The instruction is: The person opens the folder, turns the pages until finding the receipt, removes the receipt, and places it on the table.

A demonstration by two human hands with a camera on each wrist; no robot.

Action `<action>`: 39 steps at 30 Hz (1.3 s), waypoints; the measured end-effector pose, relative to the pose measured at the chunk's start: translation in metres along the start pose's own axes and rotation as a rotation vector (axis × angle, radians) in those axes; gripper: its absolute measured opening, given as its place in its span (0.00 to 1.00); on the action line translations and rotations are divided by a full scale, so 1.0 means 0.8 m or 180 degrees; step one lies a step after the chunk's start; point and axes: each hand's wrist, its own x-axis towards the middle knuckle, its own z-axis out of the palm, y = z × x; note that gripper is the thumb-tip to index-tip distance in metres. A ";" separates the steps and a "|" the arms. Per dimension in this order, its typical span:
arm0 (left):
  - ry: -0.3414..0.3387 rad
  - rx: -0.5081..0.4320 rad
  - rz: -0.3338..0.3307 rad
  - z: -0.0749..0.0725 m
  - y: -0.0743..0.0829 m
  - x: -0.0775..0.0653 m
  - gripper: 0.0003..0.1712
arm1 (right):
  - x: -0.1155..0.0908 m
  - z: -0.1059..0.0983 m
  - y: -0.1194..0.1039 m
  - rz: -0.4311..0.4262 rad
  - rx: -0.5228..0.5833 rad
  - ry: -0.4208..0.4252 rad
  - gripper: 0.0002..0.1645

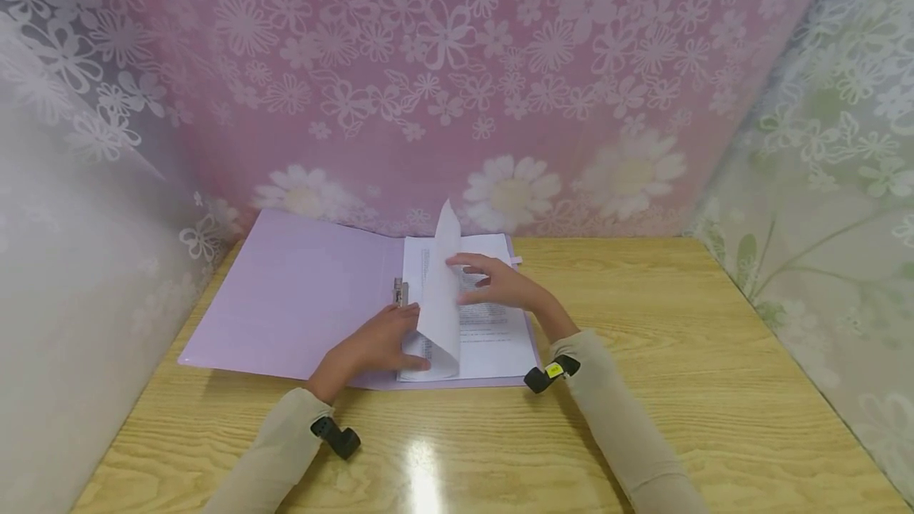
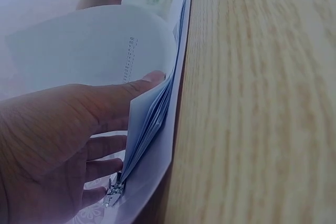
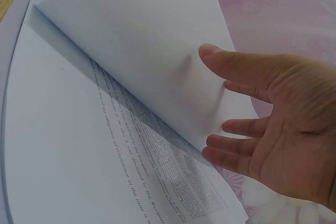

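Observation:
A lilac ring binder (image 1: 300, 292) lies spread on the table, its bare cover to the left. On its right side is a stack of printed sheets (image 1: 496, 355), with a metal clasp (image 1: 399, 292) by the inner edge. One sheet (image 1: 440, 284) stands up, curling over toward the left. My left hand (image 1: 378, 339) rests at the stack's inner edge, thumb (image 2: 152, 77) on the paper and fingers loosely extended near the clasp. Against the raised sheet, my right hand (image 1: 503, 284) holds its fingers spread, the fingertips (image 3: 210, 153) right at the paper's edge.
The binder sits on a wood-grain table (image 1: 685, 387) near its back edge. Flower-patterned sheeting (image 1: 443, 86) rises behind the table and on both sides. A small lilac tab (image 1: 516, 260) sticks out at the binder's right edge. Each sleeved wrist wears a black camera band.

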 end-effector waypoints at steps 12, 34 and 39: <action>-0.0074 0.0120 0.0004 -0.002 -0.001 0.001 0.42 | 0.003 0.002 -0.003 -0.0145 0.0224 -0.0038 0.49; 0.0536 0.0016 -0.0107 -0.028 -0.012 -0.002 0.34 | 0.005 0.007 -0.013 -0.0253 0.0111 -0.0103 0.48; 0.1356 -0.0061 -0.0193 -0.039 -0.008 -0.006 0.25 | 0.006 0.011 -0.015 -0.0189 0.0080 -0.0081 0.47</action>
